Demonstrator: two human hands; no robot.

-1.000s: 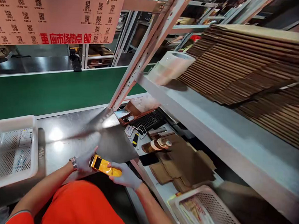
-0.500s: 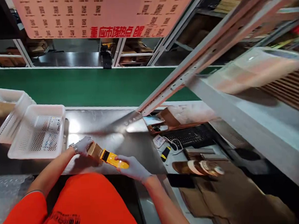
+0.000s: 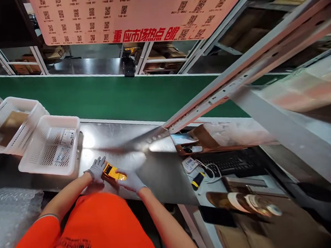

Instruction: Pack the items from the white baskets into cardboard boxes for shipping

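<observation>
My right hand (image 3: 132,180), in a pale grey glove, is closed around a yellow handheld device (image 3: 118,174) with a dark panel at its far left end. The device is held low, close to the front edge of the metal table (image 3: 160,173). Beside that left end is my left hand (image 3: 97,168), gloved too, with its fingers stretched out and apart. Whether the left thumb touches the device cannot be made out. The brown piece seen earlier is not visible; it may be hidden by the hands.
White plastic baskets (image 3: 76,144) stand at the left, with bubble wrap (image 3: 14,212) before them. A green conveyor belt (image 3: 119,97) runs behind the table. On the right are a slanted metal post (image 3: 203,103), a keyboard (image 3: 226,163), a yellow-black tool (image 3: 198,180) and a bottle (image 3: 243,202).
The yellow device has moved left toward my left hand. My left fingers have let go of a brown piece and spread. The view has shifted slightly left.
</observation>
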